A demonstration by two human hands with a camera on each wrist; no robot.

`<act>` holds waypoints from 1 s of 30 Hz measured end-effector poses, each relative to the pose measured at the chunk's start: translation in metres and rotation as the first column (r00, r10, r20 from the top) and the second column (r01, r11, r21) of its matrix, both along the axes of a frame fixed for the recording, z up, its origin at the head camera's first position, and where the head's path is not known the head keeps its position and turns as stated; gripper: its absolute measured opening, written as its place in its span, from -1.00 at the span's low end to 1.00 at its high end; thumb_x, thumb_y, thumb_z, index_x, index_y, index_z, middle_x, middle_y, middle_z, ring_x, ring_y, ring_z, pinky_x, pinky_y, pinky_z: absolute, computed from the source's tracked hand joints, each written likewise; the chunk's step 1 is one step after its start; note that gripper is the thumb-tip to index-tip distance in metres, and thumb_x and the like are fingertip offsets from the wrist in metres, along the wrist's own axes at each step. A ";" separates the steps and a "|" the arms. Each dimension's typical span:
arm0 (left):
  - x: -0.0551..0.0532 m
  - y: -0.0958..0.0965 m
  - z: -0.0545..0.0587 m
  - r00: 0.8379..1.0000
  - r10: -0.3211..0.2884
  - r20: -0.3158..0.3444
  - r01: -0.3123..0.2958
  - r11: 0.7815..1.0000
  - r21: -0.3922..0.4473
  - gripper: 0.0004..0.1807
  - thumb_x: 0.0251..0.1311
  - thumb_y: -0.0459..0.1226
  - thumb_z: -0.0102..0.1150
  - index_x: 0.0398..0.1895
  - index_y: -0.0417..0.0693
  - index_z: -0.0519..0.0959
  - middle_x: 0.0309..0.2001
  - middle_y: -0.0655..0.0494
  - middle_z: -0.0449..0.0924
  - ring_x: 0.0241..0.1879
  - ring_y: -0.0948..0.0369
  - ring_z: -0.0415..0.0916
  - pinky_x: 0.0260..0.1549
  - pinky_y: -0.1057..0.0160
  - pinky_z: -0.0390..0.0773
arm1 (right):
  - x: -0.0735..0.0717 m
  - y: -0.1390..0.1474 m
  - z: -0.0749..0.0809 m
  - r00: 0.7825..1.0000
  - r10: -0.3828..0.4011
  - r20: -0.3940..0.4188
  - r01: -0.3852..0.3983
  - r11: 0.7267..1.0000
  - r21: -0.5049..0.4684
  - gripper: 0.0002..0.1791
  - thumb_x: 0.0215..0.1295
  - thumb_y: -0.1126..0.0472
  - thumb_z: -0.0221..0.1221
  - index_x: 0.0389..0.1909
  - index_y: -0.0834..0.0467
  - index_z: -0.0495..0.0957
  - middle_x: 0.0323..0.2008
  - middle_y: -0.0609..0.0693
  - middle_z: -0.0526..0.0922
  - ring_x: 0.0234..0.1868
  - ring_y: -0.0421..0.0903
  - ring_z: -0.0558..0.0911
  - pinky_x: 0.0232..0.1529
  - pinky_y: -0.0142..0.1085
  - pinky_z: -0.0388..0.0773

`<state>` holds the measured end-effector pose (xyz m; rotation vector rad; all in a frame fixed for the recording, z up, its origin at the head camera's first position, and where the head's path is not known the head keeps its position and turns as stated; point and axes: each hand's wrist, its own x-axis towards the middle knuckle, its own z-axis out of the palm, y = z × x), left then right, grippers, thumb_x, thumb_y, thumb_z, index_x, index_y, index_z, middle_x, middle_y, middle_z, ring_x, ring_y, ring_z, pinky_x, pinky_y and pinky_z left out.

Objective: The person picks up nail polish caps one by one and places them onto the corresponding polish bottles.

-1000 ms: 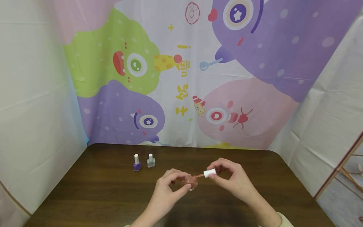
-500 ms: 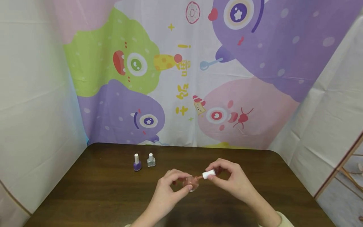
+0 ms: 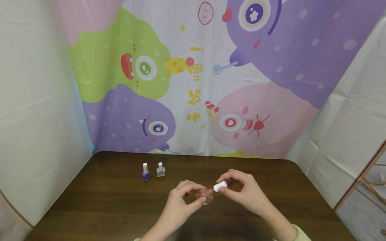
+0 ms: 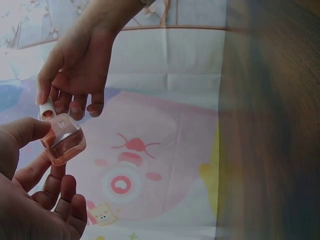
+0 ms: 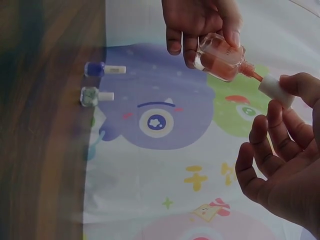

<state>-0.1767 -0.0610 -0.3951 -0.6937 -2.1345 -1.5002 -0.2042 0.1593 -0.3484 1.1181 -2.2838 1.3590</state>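
My left hand [image 3: 182, 199] pinches a small clear nail polish bottle [image 5: 220, 57] with pinkish-orange polish in it, between thumb and fingers. The bottle is tilted, its neck toward the right. In my right hand [image 3: 245, 190] is the white brush cap [image 3: 220, 186], held between thumb and fingertips. In the right wrist view, a short length of the coated brush stem [image 5: 257, 76] shows between cap and bottle neck; the rest of it is inside the bottle. Both hands are over the dark wooden table [image 3: 120, 207].
A purple nail polish bottle [image 3: 146, 175] and a silvery one [image 3: 161, 171], both with white caps, stand upright at the table's back left. Behind the table hangs a cartoon-print cloth [image 3: 193, 140], with pale cloth walls at both sides.
My right hand has moved slightly left and down, bringing the cap closer to the bottle, so less of the brush stem shows. The bottle has shifted slightly right and down.
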 end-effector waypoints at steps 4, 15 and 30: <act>0.000 0.001 0.000 1.000 0.000 -0.004 0.000 1.000 -0.003 -0.76 -0.03 -0.26 0.41 -0.24 0.11 0.66 -0.32 0.36 0.62 -0.28 0.25 0.47 -0.32 0.27 0.46 | -0.001 -0.001 -0.002 1.000 0.004 0.001 -0.004 1.000 -0.002 -0.79 0.09 0.31 0.33 -0.25 0.02 0.61 -0.38 -0.11 0.62 -0.36 -0.24 0.54 -0.35 -0.35 0.52; 0.001 0.003 0.001 0.999 -0.007 0.049 0.007 1.000 -0.002 -0.77 -0.03 -0.20 0.41 -0.24 0.17 0.66 -0.32 0.39 0.63 -0.27 0.25 0.48 -0.31 0.31 0.44 | -0.001 -0.004 -0.004 0.999 0.024 -0.026 -0.024 1.000 -0.002 -0.80 0.08 0.32 0.34 -0.25 0.08 0.63 -0.42 -0.12 0.60 -0.37 -0.26 0.52 -0.37 -0.37 0.50; 0.001 0.005 -0.002 0.999 -0.044 0.027 0.044 0.999 -0.006 -0.79 0.01 -0.19 0.38 -0.23 0.10 0.66 -0.32 0.35 0.64 -0.29 0.25 0.47 -0.33 0.29 0.43 | -0.002 -0.007 -0.006 0.999 0.037 -0.014 -0.037 0.999 0.005 -0.76 0.03 0.40 0.33 -0.29 0.05 0.64 -0.48 -0.10 0.57 -0.41 -0.30 0.50 -0.41 -0.36 0.49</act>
